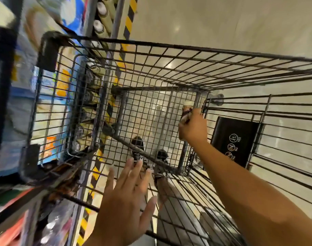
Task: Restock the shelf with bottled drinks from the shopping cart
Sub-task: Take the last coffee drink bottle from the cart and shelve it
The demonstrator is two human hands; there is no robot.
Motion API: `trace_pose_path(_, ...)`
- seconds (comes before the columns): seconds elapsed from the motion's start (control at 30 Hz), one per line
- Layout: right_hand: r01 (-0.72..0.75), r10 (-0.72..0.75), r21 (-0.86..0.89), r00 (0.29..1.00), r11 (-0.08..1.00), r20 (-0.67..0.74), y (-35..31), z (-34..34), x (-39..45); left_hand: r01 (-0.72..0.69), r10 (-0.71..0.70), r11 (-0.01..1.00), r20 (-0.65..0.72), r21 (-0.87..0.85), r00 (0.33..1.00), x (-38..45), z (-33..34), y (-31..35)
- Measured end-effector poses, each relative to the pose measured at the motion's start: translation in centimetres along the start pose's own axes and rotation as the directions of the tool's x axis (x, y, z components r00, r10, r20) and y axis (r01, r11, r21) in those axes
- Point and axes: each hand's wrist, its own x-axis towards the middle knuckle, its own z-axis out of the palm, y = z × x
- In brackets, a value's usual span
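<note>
Bottle (186,114), label unreadable, gripped by right hand (193,127) inside cart (151,50).

We look steeply down from a single head-worn camera into the wire shopping cart (169,71), close above its rim, the wide lens bending the bars. Shelves (18,96) run along our left; bare floor (222,23) fills the upper right.

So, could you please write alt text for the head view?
Seen from above, the right hand grips a small bottle inside a wire shopping cart. The left hand hovers open over the cart's near edge, with stocked shelves blurred at left.
</note>
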Motion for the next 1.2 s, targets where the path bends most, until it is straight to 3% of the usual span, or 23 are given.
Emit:
trace_pose_path(0.2,0.24,-0.234,0.22,0.971,0.945,-0.054,-3.8,-5.4,-7.2,0.096,-0.098,0.994,0.032,0.049,0.995,-0.2,-0.7,1.1)
trace_pose_path(0.27,0.304,-0.296,0.277,0.953,0.911,-0.071,-5.3,-8.2,-9.9,0.13,-0.13,0.989,-0.013,0.065,0.991,-0.1,-1.4,1.9)
trace_pose_path(0.37,0.432,-0.41,0.325,0.902,0.841,-0.138,-7.8,-13.1,-14.5,0.213,-0.209,0.977,-0.094,0.033,0.973,-0.2,-2.5,3.3)
trace_pose_path(0.47,0.541,-0.501,0.336,0.841,0.771,-0.205,-10.1,-17.7,-18.8,0.259,-0.254,0.964,-0.083,0.06,0.964,-0.5,-3.8,3.6)
trace_pose_path(0.63,0.665,-0.609,0.357,0.745,0.656,-0.27,-14.1,-24.6,-25.5,0.327,-0.317,0.945,-0.254,-0.003,0.914,-4.5,-9.9,5.2)
trace_pose_path(0.73,0.762,-0.701,0.335,0.644,0.554,-0.307,-16.7,-28.0,-29.8,0.369,-0.369,0.926,-0.417,-0.084,0.831,-9.4,-13.9,6.9)
trace_pose_path(0.87,0.848,-0.792,0.331,0.514,0.413,-0.329,-19.4,-30.6,-35.8,0.382,-0.382,0.912,-0.646,-0.148,0.661,-17.7,-18.1,8.6)
trace_pose_path(1.2,0.939,-0.927,0.34,0.161,0.039,-0.338,-26.3,-31.3,-52.0,0.545,-0.405,0.823,-0.837,-0.158,0.368,-39.1,-24.8,10.8)
